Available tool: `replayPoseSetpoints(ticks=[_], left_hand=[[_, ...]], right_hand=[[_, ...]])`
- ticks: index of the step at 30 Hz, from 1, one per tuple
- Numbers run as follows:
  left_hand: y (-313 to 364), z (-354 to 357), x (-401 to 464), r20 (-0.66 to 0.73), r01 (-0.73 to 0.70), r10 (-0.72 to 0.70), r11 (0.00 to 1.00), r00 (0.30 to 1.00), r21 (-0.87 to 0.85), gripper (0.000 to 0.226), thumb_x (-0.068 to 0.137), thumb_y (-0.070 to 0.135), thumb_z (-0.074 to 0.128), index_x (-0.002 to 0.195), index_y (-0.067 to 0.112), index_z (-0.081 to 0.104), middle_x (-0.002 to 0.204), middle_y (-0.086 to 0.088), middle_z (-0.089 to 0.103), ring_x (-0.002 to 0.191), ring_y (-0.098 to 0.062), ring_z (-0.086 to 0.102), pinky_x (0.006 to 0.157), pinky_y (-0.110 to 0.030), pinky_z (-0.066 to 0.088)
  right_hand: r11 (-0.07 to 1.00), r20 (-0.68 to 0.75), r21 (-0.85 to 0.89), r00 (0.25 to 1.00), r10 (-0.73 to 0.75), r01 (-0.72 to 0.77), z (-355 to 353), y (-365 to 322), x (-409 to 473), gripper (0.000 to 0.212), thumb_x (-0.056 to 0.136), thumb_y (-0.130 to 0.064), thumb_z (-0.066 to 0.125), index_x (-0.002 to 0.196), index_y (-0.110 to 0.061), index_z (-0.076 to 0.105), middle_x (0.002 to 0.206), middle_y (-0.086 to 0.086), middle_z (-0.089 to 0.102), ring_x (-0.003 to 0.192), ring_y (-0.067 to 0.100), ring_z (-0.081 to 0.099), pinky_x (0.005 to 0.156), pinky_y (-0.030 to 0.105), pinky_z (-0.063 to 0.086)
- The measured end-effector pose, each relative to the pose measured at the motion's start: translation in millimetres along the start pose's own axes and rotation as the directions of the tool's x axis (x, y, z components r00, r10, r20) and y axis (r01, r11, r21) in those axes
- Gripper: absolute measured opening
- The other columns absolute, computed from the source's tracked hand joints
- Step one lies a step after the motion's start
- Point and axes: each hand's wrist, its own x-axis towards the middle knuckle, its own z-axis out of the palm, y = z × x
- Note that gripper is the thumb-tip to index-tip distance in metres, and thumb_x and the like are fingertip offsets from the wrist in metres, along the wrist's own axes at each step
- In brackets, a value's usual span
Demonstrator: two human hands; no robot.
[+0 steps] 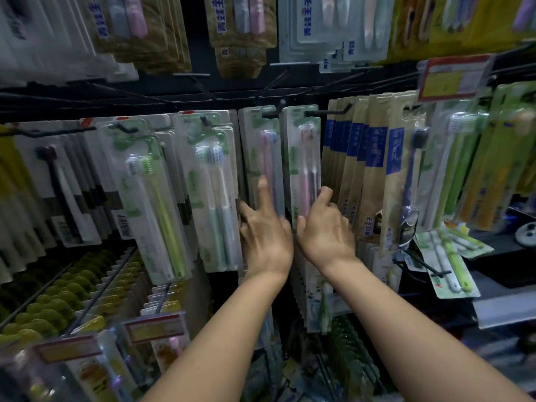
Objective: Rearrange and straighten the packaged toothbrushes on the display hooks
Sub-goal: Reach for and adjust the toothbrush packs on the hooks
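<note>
Head view, left to right. Green-brush pack [150, 198]: hangs tilted, untouched. My left hand [265, 227]: fingers spread flat against the pink-and-blue pack [268, 158], steadying it on its hook [272, 113]. My right hand [326, 227]: fingers curled round the neighbouring pink pack [304, 158], squaring its edge.

Dim, cool light falls from above, and the gaps behind the packs [262, 158] sit in deep shadow. Faint glare shows on the plastic blisters. Edges bow and smear with wide-angle blur; only the centre is fairly sharp.
</note>
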Motion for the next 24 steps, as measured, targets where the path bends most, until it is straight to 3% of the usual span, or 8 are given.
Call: replayPoseSetpoints(ticks=[4, 9, 13, 17, 24], left_hand=[[0, -2, -2, 0.049, 0.027, -0.028, 0.999, 0.998, 0.019, 0.084, 0.104, 0.022, 0.058, 0.165, 0.035, 0.001, 0.162, -0.024, 0.028, 0.135, -0.043, 0.048, 0.101, -0.05, 0.05], [-2, -8, -11, 0.124, 0.068, -0.071, 0.997, 0.99, 0.027, 0.07, 0.104, 0.022, 0.055, 0.164, 0.018, 0.019, 0.167, -0.022, 0.025, 0.143, -0.04, 0.043, 0.11, -0.048, 0.043], [-5, -8, -24, 0.185, 0.066, -0.078, 0.995, 0.98, 0.075, 0.066, 0.105, 0.023, 0.053, 0.163, 0.016, 0.024, 0.163, -0.019, 0.034, 0.139, -0.037, 0.048, 0.105, -0.047, 0.047], [-4, -15, -31, 0.287, 0.063, -0.111, 0.984, 0.952, 0.169, 0.049, 0.105, 0.025, 0.054, 0.151, 0.013, 0.042, 0.145, -0.014, 0.051, 0.132, -0.036, 0.052, 0.097, -0.047, 0.05], [-4, -28, -45, 0.434, -0.083, -0.023, 0.971, 0.901, 0.223, 0.033, 0.102, 0.028, 0.055, 0.133, 0.018, 0.061, 0.132, -0.01, 0.055, 0.124, -0.035, 0.056, 0.089, -0.042, 0.051]], right_hand=[[1.0, 0.034, -0.013, 0.999, 0.002, -0.002, -2, 1, -5, 0.076, 0.101, -0.035, 0.058, 0.157, -0.009, 0.013, 0.133, 0.021, 0.059, 0.115, 0.045, 0.062, 0.081, 0.046, 0.048], [0.999, 0.055, -0.044, 0.998, -0.014, 0.016, -10, 0, -17, 0.077, 0.102, -0.033, 0.058, 0.159, -0.011, 0.01, 0.139, 0.019, 0.054, 0.122, 0.042, 0.058, 0.082, 0.046, 0.047], [0.998, 0.093, -0.054, 0.995, -0.02, 0.025, -17, 1, -29, 0.075, 0.103, -0.032, 0.057, 0.16, -0.012, 0.013, 0.143, 0.019, 0.052, 0.126, 0.042, 0.055, 0.091, 0.047, 0.049], [0.992, 0.115, -0.085, 0.99, -0.085, 0.095, -20, 3, -42, 0.062, 0.099, -0.025, 0.06, 0.151, -0.013, 0.029, 0.136, 0.018, 0.056, 0.12, 0.043, 0.058, 0.087, 0.046, 0.048], [0.985, 0.082, -0.102, 0.988, -0.133, 0.141, -23, 11, -55, 0.049, 0.097, -0.019, 0.062, 0.142, -0.013, 0.043, 0.133, 0.015, 0.058, 0.117, 0.042, 0.059, 0.086, 0.047, 0.05]])
